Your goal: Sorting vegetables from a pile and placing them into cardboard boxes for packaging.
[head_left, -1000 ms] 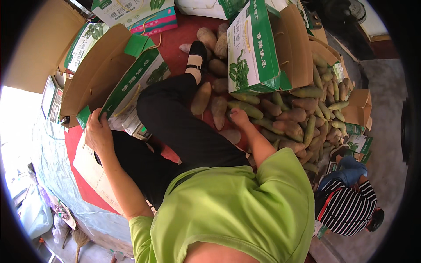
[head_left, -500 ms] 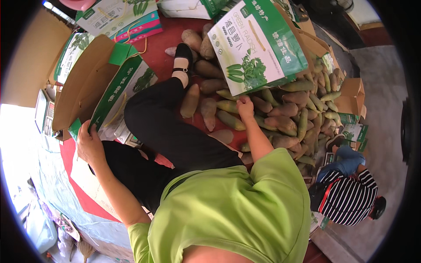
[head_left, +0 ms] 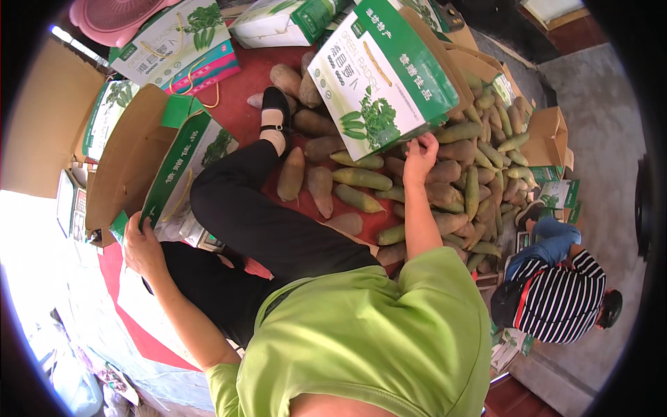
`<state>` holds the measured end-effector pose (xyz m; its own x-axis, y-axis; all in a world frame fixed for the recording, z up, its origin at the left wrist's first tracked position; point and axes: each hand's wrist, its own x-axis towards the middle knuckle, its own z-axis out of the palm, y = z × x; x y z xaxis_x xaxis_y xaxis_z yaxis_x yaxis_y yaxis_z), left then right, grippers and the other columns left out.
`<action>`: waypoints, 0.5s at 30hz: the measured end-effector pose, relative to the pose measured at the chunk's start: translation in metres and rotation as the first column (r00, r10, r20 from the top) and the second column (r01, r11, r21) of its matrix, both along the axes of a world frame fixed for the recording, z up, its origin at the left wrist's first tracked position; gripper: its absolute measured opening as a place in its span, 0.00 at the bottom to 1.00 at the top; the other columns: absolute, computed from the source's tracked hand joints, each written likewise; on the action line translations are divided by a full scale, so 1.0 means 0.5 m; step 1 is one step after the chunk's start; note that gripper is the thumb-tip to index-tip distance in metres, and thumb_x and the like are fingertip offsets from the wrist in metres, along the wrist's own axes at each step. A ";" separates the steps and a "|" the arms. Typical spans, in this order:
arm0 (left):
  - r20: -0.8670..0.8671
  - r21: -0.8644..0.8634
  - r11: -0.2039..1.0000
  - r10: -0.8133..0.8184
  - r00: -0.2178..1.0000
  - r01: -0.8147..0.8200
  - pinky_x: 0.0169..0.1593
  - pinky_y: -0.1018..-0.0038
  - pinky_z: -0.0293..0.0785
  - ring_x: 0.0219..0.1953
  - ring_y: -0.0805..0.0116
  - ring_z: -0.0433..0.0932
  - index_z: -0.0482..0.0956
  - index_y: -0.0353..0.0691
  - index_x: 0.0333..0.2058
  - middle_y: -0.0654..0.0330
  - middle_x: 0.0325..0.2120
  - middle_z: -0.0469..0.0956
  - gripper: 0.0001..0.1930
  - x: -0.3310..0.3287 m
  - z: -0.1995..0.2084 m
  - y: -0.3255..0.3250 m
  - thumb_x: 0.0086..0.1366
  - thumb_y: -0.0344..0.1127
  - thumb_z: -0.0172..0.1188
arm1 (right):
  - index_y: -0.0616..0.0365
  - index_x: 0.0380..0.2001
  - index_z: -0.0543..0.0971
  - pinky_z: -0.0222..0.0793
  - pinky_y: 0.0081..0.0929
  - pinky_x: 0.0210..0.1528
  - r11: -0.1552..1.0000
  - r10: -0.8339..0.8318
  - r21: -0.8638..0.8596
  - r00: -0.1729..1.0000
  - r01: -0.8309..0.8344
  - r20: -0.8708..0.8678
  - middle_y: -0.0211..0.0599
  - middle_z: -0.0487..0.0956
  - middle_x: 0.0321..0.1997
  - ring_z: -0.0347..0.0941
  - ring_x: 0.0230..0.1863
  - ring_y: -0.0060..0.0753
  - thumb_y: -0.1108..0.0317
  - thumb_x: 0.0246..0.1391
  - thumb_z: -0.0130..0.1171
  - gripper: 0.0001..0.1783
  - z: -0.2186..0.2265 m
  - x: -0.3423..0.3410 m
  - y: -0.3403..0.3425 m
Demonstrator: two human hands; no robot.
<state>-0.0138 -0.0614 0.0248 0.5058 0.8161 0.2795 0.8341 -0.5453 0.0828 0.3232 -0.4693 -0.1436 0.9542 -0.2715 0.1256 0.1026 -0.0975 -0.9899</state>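
Observation:
My left hand [head_left: 142, 250] grips the near edge of an open cardboard box [head_left: 128, 156] with brown insides and a green-and-white outer face, its thumb over the rim. At the lower right edge of a large white-and-green carton [head_left: 368, 104] is my right hand [head_left: 421, 158], fingers curled against that edge; what they hold, if anything, is hidden. This carton leans tilted over a heap of green radishes [head_left: 472, 191] and brownish, earth-covered ones. Just left of my right hand, loose green radishes [head_left: 363, 178] lie on a red cloth [head_left: 246, 69].
My black-shoed foot [head_left: 276, 115] rests among the radishes. More printed cartons [head_left: 281, 28] and a pink plastic basket [head_left: 114, 17] stand at the back. A small scale [head_left: 210, 240] sits beside my left leg. At right, a person in a striped top [head_left: 559, 299] crouches near another scale.
My right hand has moved right along the carton's lower edge, away from its near corner. My left hand stays on the open box. The whole view has shifted slightly.

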 end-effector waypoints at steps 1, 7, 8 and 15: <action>0.009 -0.037 0.999 0.006 1.000 -0.006 0.35 0.65 0.71 0.37 0.57 0.77 0.77 0.49 0.38 0.63 0.35 0.79 0.08 0.002 0.006 -0.002 0.60 0.38 0.55 | 0.60 0.47 0.69 0.67 0.20 0.29 1.000 0.017 -0.008 0.998 -0.017 -0.055 0.37 0.72 0.40 0.70 0.33 0.24 0.77 0.50 0.56 0.19 -0.006 0.004 -0.006; 0.044 -0.010 1.000 0.022 0.999 -0.021 0.36 0.64 0.72 0.37 0.57 0.77 0.77 0.49 0.37 0.63 0.33 0.78 0.07 0.001 0.004 -0.006 0.59 0.36 0.56 | 0.63 0.39 0.70 0.69 0.24 0.38 0.845 0.172 -0.524 0.981 -0.102 0.086 0.34 0.70 0.35 0.69 0.35 0.26 0.74 0.48 0.60 0.14 -0.021 0.026 -0.056; 0.029 -0.031 0.999 0.015 0.999 -0.014 0.37 0.64 0.72 0.37 0.57 0.77 0.77 0.49 0.37 0.63 0.33 0.78 0.07 0.001 0.006 -0.007 0.59 0.36 0.56 | 0.62 0.38 0.70 0.69 0.23 0.36 0.922 0.180 -0.342 0.983 -0.180 -0.033 0.31 0.69 0.33 0.68 0.33 0.24 0.75 0.49 0.59 0.13 -0.006 0.019 -0.047; 0.069 -0.047 0.999 0.029 0.997 -0.026 0.43 0.66 0.69 0.39 0.60 0.76 0.77 0.48 0.35 0.63 0.33 0.78 0.06 0.002 0.011 -0.008 0.58 0.35 0.56 | 0.59 0.37 0.70 0.72 0.19 0.30 0.943 0.315 0.131 0.948 -0.307 -0.045 0.25 0.65 0.27 0.66 0.26 0.18 0.78 0.53 0.55 0.08 0.210 -0.023 0.058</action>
